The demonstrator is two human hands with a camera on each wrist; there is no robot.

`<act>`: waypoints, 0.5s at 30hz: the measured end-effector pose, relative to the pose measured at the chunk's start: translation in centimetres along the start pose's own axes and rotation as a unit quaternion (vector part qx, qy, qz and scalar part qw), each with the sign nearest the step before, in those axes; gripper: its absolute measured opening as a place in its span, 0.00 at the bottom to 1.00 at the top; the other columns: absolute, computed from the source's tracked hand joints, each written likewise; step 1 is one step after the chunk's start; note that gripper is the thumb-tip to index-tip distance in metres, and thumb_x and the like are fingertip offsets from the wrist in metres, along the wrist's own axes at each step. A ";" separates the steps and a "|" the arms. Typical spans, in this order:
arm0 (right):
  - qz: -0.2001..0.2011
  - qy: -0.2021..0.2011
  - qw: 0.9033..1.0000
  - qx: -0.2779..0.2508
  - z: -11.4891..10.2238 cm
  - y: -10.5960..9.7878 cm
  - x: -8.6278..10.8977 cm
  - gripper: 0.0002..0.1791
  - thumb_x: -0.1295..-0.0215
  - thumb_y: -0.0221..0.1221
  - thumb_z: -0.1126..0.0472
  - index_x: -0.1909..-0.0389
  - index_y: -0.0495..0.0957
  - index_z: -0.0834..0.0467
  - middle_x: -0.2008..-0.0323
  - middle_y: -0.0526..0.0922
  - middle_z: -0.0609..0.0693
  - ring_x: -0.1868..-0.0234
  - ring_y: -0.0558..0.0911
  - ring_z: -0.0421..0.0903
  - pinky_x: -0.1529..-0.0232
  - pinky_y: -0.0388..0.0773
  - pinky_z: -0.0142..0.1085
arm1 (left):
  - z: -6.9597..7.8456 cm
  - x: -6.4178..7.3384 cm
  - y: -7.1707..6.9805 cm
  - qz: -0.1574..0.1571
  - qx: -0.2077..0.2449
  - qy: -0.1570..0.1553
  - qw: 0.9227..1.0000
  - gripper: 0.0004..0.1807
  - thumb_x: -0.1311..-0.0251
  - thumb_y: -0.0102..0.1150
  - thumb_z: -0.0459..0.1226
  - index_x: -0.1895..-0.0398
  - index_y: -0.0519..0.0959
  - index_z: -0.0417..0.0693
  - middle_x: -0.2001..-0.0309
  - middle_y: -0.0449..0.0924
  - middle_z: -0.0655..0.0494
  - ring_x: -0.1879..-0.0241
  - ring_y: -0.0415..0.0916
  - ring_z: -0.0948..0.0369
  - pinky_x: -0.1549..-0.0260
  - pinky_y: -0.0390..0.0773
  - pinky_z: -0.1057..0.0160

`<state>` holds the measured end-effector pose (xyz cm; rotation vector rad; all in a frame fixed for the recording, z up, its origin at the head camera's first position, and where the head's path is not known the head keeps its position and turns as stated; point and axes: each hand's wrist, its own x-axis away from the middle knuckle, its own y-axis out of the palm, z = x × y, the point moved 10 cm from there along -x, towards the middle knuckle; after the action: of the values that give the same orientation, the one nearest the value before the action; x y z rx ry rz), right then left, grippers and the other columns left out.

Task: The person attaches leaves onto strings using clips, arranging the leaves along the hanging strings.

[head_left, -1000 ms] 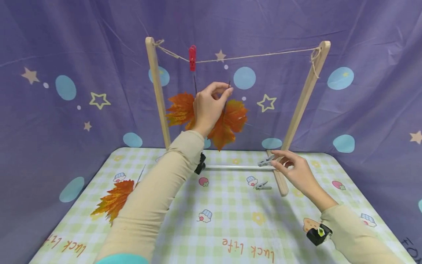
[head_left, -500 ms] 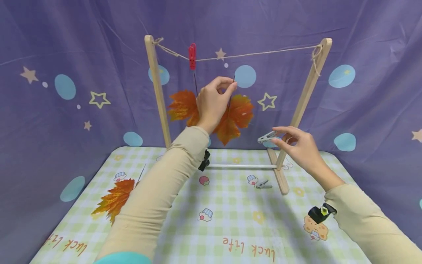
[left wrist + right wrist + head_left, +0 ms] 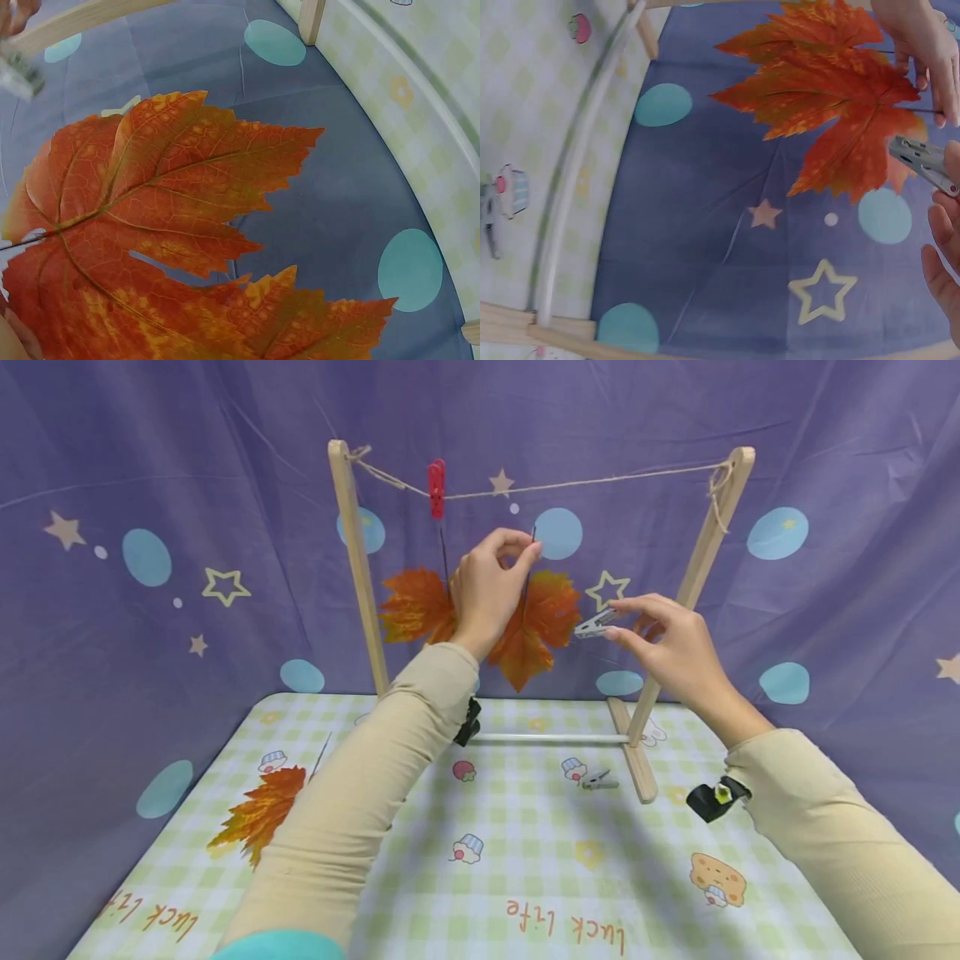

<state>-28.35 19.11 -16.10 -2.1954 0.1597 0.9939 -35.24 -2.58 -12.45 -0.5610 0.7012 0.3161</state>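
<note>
My left hand (image 3: 491,585) pinches the dark stem of an orange maple leaf (image 3: 534,631) between thumb and fingertips, below the string (image 3: 570,486). The leaf hangs down from the hand and fills much of the left wrist view. To its right, my right hand (image 3: 671,647) pinches a grey clothespin (image 3: 596,625) by its handles, its nose pointing at the leaf's edge. Behind the left hand another orange leaf (image 3: 416,606) hangs by its stem under a red clothespin (image 3: 437,489) clipped on the string. The left hand covers part of that leaf.
The string runs between two wooden posts (image 3: 360,572), joined low down by a white rod (image 3: 547,738). A second grey clothespin (image 3: 600,781) lies on the checked tabletop (image 3: 525,860) near the right foot. A third leaf (image 3: 262,814) lies at the left beside my sleeve.
My right hand has risen from near the tabletop with the grey clothespin, then moved left toward the held leaf. The left hand has shifted slightly up and right with its leaf.
</note>
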 end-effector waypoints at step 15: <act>0.076 0.002 0.997 -0.011 -2.4 0.0 -4.4 0.16 0.33 0.64 0.62 0.46 0.83 0.61 0.57 0.83 0.55 0.65 0.75 0.36 0.62 0.72 0.31 | -0.3 -0.3 0.0 0.006 -0.042 -0.031 0.999 0.15 0.36 0.60 0.58 0.54 0.85 0.65 0.60 0.86 0.73 0.70 0.78 0.65 0.69 0.70 0.62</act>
<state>-29.92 16.83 -11.92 -2.2317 0.3236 1.0792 -35.60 -2.83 -12.48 -0.6256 0.6343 0.3734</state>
